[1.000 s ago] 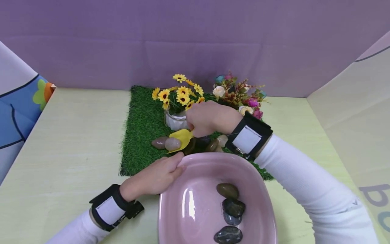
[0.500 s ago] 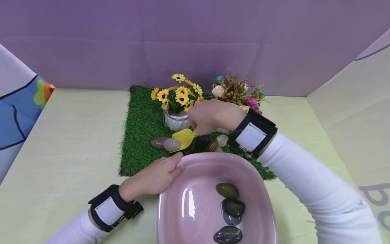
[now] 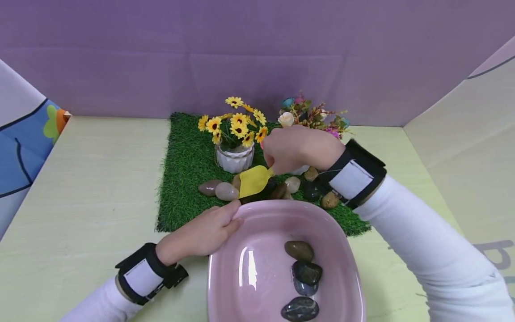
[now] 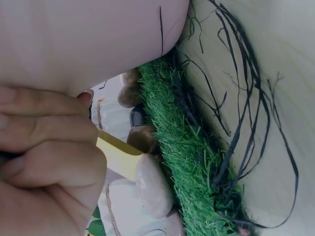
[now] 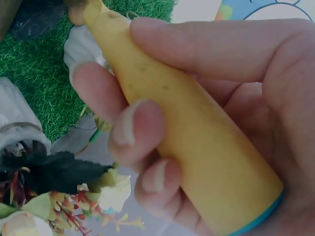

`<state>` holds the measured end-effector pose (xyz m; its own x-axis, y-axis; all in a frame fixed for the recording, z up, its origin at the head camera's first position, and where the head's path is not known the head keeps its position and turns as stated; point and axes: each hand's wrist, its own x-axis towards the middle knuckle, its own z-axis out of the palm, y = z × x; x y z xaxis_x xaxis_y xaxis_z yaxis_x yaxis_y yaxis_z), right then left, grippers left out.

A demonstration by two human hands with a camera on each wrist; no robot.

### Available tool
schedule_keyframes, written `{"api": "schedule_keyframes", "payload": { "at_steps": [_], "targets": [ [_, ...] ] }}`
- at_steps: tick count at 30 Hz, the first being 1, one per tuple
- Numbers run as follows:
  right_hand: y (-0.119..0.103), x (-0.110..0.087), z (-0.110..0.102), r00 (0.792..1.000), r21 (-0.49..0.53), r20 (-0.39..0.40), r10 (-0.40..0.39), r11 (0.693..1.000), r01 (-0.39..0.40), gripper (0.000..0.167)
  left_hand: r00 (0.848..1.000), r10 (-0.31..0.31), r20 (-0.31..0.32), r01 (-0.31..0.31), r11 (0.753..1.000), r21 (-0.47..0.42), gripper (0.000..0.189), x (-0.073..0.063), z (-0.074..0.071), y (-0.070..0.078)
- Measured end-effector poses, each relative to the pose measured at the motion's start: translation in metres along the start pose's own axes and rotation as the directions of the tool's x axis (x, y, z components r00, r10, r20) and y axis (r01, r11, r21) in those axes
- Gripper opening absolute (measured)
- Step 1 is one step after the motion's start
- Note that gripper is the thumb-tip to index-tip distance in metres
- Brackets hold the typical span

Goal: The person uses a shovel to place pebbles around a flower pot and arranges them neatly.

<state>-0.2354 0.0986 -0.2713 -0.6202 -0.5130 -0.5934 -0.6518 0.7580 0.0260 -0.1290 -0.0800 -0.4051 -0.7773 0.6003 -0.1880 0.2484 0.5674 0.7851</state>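
Observation:
My right hand grips the thick handle of a yellow toy shovel, its fingers and thumb wrapped round it in the right wrist view. The handle ends in a teal rim. The shovel's blade points left over several smooth stones, its edge close to a pale stone. A purplish stone lies left of that. My left hand holds the upper left rim of a pink basin, with the thumb over the rim. Dark polished stones lie on the basin's floor, right of its middle.
A green grass mat lies behind the basin. On it stand a white pot of yellow flowers and, partly behind my right hand, mixed flowers. More stones lie by my right wrist. A purple cloth hangs behind.
My right hand has moved right with the shovel. The blade has slid away from the pale stone and turned, uncovering stones near the right wrist. The left hand keeps its place on the basin.

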Motion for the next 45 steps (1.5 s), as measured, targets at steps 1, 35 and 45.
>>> {"api": "schedule_keyframes", "payload": {
  "at_steps": [1,35,45],
  "targets": [
    [0.001,-0.001,0.000,1.000,0.001,0.002,0.003,1.000,-0.003,0.036,1.000,-0.001,0.001,0.001,1.000,-0.001,0.012,0.000,0.000,0.000],
    [0.067,-0.073,-0.004,0.949,0.421,-0.192,-0.250,0.852,0.310,0.021,1.000,0.029,-0.008,-0.029,0.999,0.027,0.010,0.001,0.001,-0.001],
    [0.065,-0.080,0.000,0.954,0.326,-0.122,-0.274,0.897,0.299,0.010,0.999,0.017,-0.032,-0.014,0.996,0.090,0.010,0.002,0.002,0.000]
  ]
}}
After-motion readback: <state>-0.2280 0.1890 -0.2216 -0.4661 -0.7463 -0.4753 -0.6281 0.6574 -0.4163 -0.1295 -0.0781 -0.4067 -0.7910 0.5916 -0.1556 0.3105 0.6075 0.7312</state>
